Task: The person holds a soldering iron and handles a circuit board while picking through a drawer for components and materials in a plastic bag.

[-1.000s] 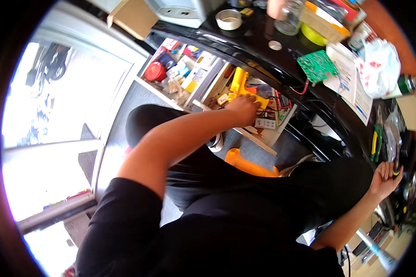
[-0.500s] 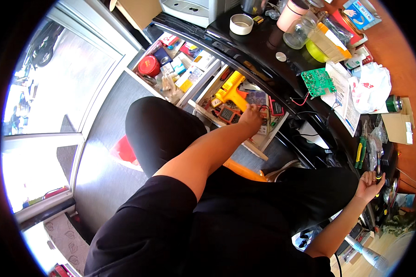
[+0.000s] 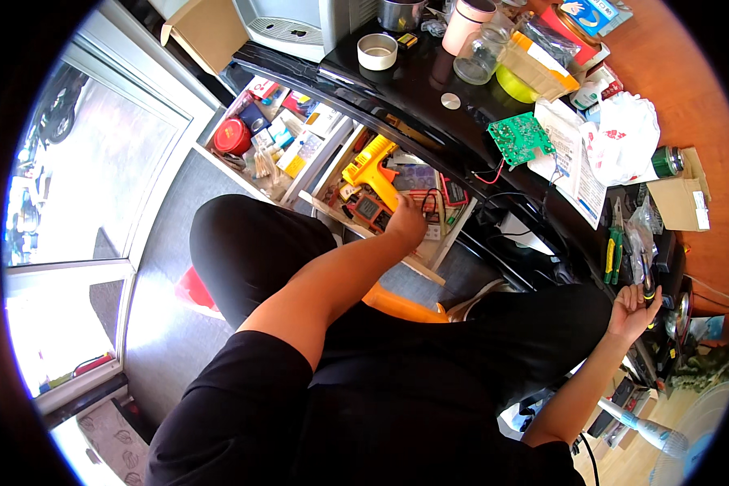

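Note:
My left hand [image 3: 407,220] is closed around the handle of a yellow glue gun [image 3: 370,168]. The glue gun is over the open right drawer [image 3: 427,267], its body pointing toward the drawer's far left. Beneath and around it are an orange-and-grey meter [image 3: 373,212], a red meter [image 3: 454,192] and dark cable. At the desk's right edge, my right hand [image 3: 630,314] has its fingers closed on a slim tool with a black and yellow handle [image 3: 648,289], which looks like a screwdriver. Green-and-yellow pliers [image 3: 614,251] lie just beyond that hand.
Left of it, another open drawer [image 3: 279,190] holds a red round tin [image 3: 232,136] and small boxes. On the black desk are a green circuit board [image 3: 522,139] with wires, paper [image 3: 579,182], a glass jar [image 3: 478,58] and a white bowl [image 3: 377,52]. A fan [image 3: 701,429] stands at lower right.
The whole view has shifted, so the desk and drawers appear farther left. Both hands keep their grips, and the glue gun stays over the same drawer with little visible movement.

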{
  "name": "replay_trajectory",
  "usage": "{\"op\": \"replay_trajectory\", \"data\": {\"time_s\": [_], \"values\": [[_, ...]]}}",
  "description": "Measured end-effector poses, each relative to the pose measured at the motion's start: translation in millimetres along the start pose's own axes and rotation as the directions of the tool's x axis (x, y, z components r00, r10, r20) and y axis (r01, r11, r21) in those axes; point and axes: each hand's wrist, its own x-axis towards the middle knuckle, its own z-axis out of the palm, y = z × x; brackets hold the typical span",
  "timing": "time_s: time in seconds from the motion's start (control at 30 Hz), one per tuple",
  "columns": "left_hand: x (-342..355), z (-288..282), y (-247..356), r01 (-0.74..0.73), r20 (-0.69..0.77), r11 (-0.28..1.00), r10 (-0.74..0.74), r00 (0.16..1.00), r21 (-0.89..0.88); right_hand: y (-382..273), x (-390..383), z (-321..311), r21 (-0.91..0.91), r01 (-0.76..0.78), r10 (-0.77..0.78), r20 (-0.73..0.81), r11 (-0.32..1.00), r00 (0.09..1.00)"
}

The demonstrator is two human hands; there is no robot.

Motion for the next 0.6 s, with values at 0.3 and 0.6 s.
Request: {"op": "replay_trajectory", "data": {"time_s": [0.3,0.6], "values": [[0.2,2.3,11.0,0.021,-0.066,0.993,-0.029,0.997,-0.112,-1.2,-2.7,0.6,0.028,0.004,-0.003,-0.006,1.0,1.0],[29.4,-11.2,17.6,-0.245,-0.352,0.95,0.166,0.921,-0.192,-7.1,6.6,-12.7,0.022,-0.027,0.027,0.007,0.999,1.0]]}}
